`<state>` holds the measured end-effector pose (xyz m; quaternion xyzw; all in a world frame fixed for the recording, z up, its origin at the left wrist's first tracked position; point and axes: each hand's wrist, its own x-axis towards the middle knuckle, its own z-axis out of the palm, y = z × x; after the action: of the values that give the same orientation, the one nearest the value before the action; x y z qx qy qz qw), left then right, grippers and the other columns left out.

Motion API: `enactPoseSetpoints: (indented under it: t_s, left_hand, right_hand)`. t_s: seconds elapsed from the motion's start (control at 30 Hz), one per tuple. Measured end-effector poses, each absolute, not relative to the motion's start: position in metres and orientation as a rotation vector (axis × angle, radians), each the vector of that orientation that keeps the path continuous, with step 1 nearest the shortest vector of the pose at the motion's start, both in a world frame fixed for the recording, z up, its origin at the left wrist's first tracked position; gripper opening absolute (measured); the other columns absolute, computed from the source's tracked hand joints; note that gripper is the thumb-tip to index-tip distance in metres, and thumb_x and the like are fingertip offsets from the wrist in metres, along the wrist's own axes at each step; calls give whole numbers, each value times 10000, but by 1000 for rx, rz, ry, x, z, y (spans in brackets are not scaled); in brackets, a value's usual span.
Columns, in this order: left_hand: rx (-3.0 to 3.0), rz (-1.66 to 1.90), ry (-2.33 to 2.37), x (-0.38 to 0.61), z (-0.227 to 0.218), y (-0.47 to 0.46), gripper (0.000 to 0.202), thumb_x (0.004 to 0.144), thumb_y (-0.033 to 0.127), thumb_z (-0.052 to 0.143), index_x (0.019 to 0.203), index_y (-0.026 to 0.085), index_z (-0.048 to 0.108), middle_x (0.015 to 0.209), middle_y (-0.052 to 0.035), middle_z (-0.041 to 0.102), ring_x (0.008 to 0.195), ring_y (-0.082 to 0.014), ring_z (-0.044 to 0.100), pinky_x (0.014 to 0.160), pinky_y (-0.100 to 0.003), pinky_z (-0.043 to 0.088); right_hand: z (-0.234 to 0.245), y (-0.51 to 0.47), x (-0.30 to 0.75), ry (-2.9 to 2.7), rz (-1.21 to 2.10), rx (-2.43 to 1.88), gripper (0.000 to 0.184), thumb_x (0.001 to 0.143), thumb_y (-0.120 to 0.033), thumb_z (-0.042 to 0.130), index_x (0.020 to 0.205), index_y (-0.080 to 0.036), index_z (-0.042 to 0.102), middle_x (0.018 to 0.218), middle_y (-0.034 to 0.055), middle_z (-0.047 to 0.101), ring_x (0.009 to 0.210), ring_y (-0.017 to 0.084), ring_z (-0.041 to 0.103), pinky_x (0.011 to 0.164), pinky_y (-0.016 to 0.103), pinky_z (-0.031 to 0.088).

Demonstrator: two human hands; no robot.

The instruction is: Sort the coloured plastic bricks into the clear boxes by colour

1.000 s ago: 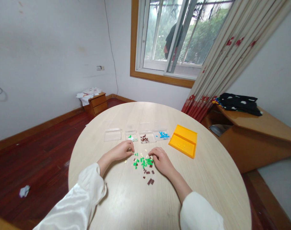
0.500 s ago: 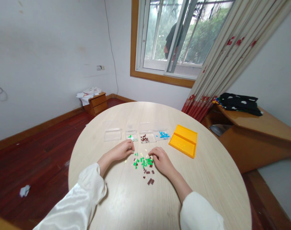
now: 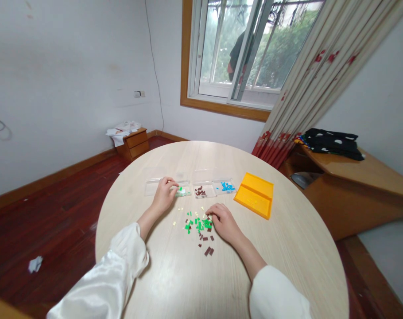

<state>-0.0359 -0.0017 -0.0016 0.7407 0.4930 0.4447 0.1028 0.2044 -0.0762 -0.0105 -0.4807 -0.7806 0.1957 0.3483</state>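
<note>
My left hand (image 3: 166, 195) is at the left edge of a clear plastic box (image 3: 184, 194) holding a few green pieces (image 3: 180, 189). Its thumb and fingertips are drawn together; whatever is between them is too small to make out. My right hand (image 3: 224, 221) rests on the table at the right side of a loose pile of small green pieces (image 3: 200, 225). The fingers there are curled, and their tips hide whatever they touch. Brown pieces (image 3: 205, 239) lie in and below the pile, with pale yellow pieces (image 3: 174, 223) scattered around it.
Another clear box (image 3: 150, 189) stands partly behind my left hand. A clear box (image 3: 210, 191) holds brown pieces, and one beside it holds blue pieces (image 3: 227, 186). An open yellow case (image 3: 254, 180) with small yellow pieces lies to the right on the round table (image 3: 175, 274).
My left hand has moved up and to the left, from beside the pile to the clear box with green pieces. The right hand stays in place.
</note>
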Motion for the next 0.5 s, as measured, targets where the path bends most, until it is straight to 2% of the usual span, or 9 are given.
enactPoseSetpoints:
  t_s: [0.2,0.27,0.33,0.43,0.5]
  left_hand:
    - [2145,1358,1464,-35,-4,0,235,818,132,488,993,174,639,973,-56,525,949,-187,502,874,-347,415]
    - [2146,1351,1443,-35,-3,-1,190,815,145,502,928,178,651,943,-50,537,922,-185,508,855,-341,417]
    - [2158,1320,1416,-34,0,-4,105,800,166,542,779,178,645,862,-38,549,871,-182,512,823,-331,419]
    - [2205,1198,1327,-32,4,-10,176,768,199,611,599,169,572,748,-25,539,796,-176,506,770,-313,417]
    - [2269,1060,1218,-30,7,-16,197,757,223,638,581,163,572,770,-31,549,807,-177,505,777,-314,409]
  right_hand:
    - [-11,-76,205,-2020,505,-1237,300,732,0,409,772,-204,624,809,39,599,832,190,512,773,358,400]
    - [-12,-76,205,-2019,501,-1236,303,729,2,409,773,-206,625,807,37,598,831,188,512,770,355,400]
    - [-12,-76,205,-2020,498,-1242,304,730,3,406,772,-205,624,805,37,597,832,187,512,770,354,400]
    - [-12,-76,205,-2024,500,-1254,302,732,3,402,771,-200,622,811,42,598,837,188,511,776,357,400]
    - [-12,-76,205,-2019,500,-1255,302,730,4,401,770,-199,621,812,43,598,837,188,512,778,358,401]
